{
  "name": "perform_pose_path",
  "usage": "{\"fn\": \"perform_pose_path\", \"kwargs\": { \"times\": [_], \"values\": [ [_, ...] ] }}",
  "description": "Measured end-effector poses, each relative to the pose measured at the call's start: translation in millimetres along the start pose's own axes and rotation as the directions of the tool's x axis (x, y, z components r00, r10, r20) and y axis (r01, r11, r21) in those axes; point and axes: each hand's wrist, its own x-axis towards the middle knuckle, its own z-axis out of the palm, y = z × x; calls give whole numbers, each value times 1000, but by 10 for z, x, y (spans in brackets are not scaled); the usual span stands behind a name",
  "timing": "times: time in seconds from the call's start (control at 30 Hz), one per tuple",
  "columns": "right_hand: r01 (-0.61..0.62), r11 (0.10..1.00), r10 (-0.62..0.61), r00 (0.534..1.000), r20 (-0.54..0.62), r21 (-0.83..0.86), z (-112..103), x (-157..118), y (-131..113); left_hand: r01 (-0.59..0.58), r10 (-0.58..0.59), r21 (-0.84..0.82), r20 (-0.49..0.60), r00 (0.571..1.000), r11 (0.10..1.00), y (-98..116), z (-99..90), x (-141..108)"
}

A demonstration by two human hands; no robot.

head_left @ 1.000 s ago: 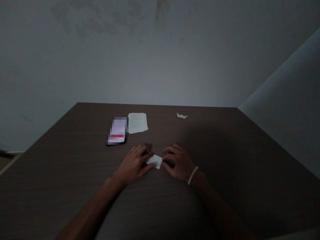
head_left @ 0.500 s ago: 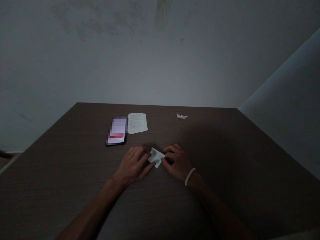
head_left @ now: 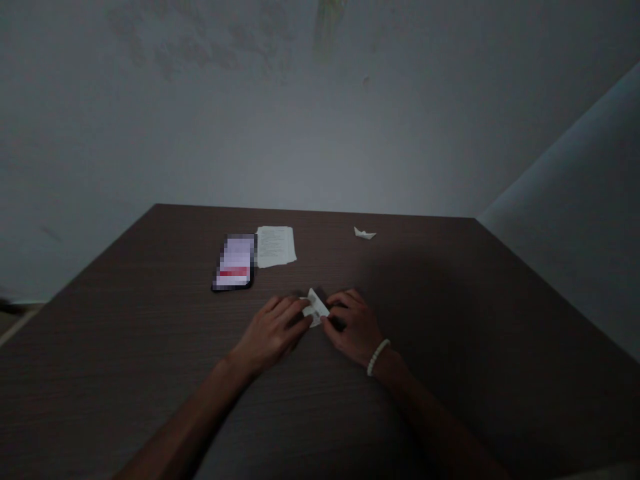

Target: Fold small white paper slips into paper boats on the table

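Note:
A small folded piece of white paper (head_left: pixel 317 308) is between my hands, just above the dark wooden table. My left hand (head_left: pixel 276 328) grips its left side between thumb and fingers, which cover part of it. On the right, my right hand (head_left: pixel 354 327) pinches the paper's right corner with thumb and index finger. A beaded bracelet (head_left: pixel 379 357) circles my right wrist. One flap of the paper stands up toward the far side.
The brown table (head_left: pixel 150 373) reaches back to a stained wall (head_left: pixel 320 133). A phone with a lit, blurred screen (head_left: pixel 235 261) lies left of a stack of printed paper sheets (head_left: pixel 275 245). A small white paper boat (head_left: pixel 365 233) stands at the back right.
My left hand has shifted slightly right, its fingers now over the paper's left part. A flap of the paper has risen at the far side. My right hand has hardly moved.

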Motion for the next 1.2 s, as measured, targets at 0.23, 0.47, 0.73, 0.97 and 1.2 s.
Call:
{"fn": "perform_pose_path", "kwargs": {
  "times": [0.23, 0.47, 0.73, 0.97, 1.2],
  "values": [
    [-79, 997, 78, 995, -56, -14, -1, 9, 24, 29, -12, -119, 136, 991, 993, -11, -19, 11],
    [-161, 987, 159, 983, -89, -21, -5, 26, 31, 46, -15, -240, 129, 991, 970, 9, 10, 8],
    [-172, 985, 169, 982, -81, -23, -7, 6, 37, 96, -74, -249, 97, 993, 964, -56, 58, -45],
    [-177, 983, 171, 980, -97, -58, -13, -10, 16, 109, -95, -253, 67, 993, 961, -109, 79, -81],
    [31, 997, -22, 993, 118, -75, -40, -17, 46, 147, -130, -260, 79, 988, 955, -113, 80, -88]
  ]
}}
